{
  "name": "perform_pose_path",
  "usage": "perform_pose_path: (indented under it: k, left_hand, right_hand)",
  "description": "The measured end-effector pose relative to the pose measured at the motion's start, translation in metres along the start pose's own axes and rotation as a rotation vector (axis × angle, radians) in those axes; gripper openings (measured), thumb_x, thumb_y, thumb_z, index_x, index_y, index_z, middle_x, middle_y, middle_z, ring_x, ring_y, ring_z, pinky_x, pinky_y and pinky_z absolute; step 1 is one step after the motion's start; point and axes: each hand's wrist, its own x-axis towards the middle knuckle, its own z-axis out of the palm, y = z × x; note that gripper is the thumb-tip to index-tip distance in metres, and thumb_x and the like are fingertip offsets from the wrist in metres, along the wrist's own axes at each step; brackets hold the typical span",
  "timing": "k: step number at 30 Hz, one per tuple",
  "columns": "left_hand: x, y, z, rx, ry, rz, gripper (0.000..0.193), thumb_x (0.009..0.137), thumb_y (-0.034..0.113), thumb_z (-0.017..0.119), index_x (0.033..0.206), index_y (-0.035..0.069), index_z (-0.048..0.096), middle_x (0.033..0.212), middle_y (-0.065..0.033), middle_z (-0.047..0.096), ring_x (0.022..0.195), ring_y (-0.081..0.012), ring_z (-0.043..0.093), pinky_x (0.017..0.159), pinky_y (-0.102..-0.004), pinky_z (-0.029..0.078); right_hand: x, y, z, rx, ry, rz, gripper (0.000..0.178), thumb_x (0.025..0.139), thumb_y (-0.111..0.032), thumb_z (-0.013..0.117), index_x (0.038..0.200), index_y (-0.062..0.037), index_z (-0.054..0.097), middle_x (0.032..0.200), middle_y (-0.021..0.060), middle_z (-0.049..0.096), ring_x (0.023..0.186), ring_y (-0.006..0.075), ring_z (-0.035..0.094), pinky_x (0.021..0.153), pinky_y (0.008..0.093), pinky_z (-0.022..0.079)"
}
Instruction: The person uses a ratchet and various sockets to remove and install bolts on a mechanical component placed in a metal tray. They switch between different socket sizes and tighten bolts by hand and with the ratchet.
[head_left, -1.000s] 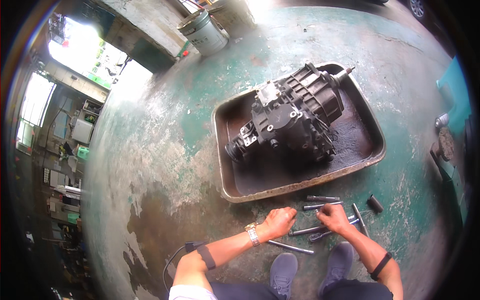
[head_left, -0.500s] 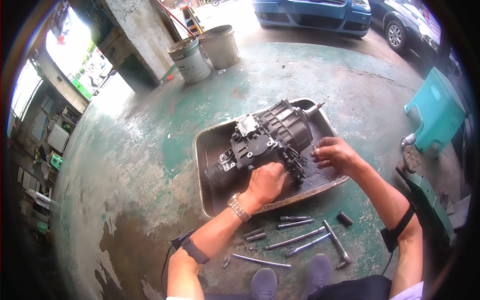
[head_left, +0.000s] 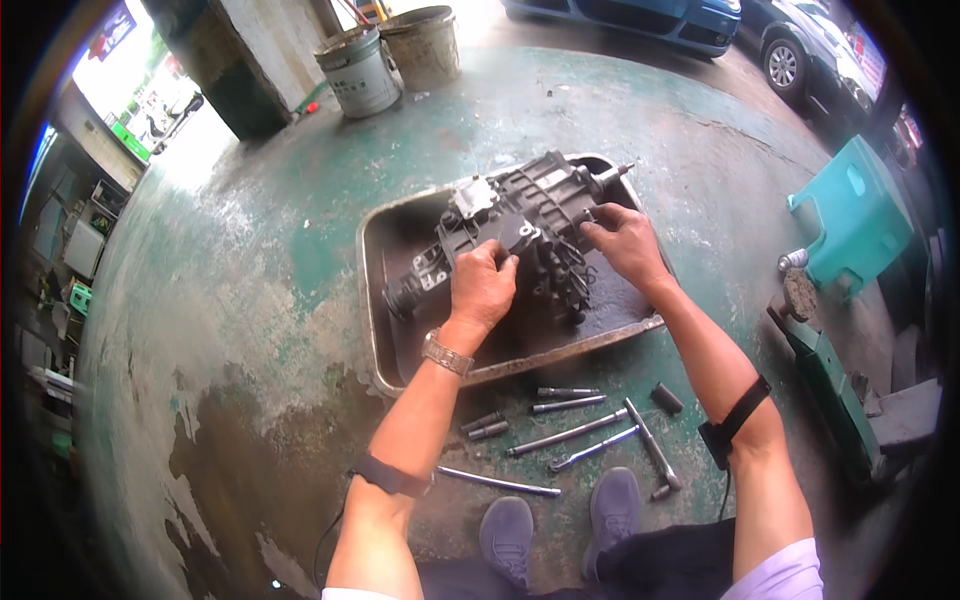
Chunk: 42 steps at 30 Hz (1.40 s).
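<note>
We've got both hands, left (head_left: 482,288) and right (head_left: 622,243), clamped on the gearbox (head_left: 520,225) in the tray (head_left: 372,290) mid-frame, tools (head_left: 570,435) below it.

A dark, greasy gearbox (head_left: 520,225) lies on its side, slantwise in a shallow metal tray (head_left: 375,300).

A dark grey gearbox (head_left: 520,225) lay in a rusty brown tray (head_left: 372,300). Around the tray, the floor (head_left: 250,250) was worn green; right of it stood a teal stool (head_left: 850,215).
</note>
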Motion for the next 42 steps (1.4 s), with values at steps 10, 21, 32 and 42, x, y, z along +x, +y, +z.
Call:
perform_pose_path:
  k: [10, 21, 32, 42]
  left_hand:
    - [-0.029, -0.026, 0.0, 0.085, -0.137, -0.097, 0.016, 0.082, 0.016, 0.067, 0.083, 0.0, 0.068, 0.075, -0.0206, 0.067, 0.076, -0.037, 0.067, 0.071, -0.042, 0.053]
    - [-0.031, -0.018, 0.018, 0.087, -0.169, -0.086, 0.017, 0.082, 0.017, 0.068, 0.082, 0.0, 0.067, 0.077, -0.0213, 0.067, 0.079, -0.0387, 0.067, 0.072, -0.0431, 0.053]
    - [-0.037, -0.027, 0.026, 0.071, -0.22, -0.124, 0.018, 0.082, 0.017, 0.067, 0.084, -0.001, 0.066, 0.079, -0.0234, 0.066, 0.081, -0.0414, 0.065, 0.072, -0.0451, 0.052]
    - [-0.039, -0.037, 0.034, 0.041, -0.215, -0.152, 0.017, 0.082, 0.016, 0.067, 0.085, -0.001, 0.067, 0.081, -0.0238, 0.066, 0.081, -0.0416, 0.065, 0.073, -0.0455, 0.053]
  right_hand:
    - [-0.053, 0.018, 0.023, -0.34, -0.127, -0.116, 0.027, 0.077, -0.011, 0.076, 0.092, 0.0023, 0.059, 0.076, 0.0184, 0.067, 0.07, 0.0301, 0.068, 0.065, 0.0369, 0.053]
    - [-0.061, 0.029, 0.047, -0.41, -0.182, -0.156, 0.021, 0.077, -0.012, 0.07, 0.089, -0.0024, 0.056, 0.084, 0.02, 0.066, 0.081, 0.0412, 0.064, 0.072, 0.0496, 0.05]
    - [-0.058, 0.055, 0.058, -0.499, -0.11, -0.264, 0.023, 0.074, -0.016, 0.073, 0.089, -0.006, 0.059, 0.084, 0.0139, 0.067, 0.08, 0.0358, 0.065, 0.069, 0.045, 0.051]
    - [-0.055, 0.062, 0.064, -0.574, -0.086, -0.262, 0.023, 0.074, -0.017, 0.073, 0.089, -0.0077, 0.059, 0.081, 0.0147, 0.067, 0.078, 0.0348, 0.066, 0.067, 0.0453, 0.051]
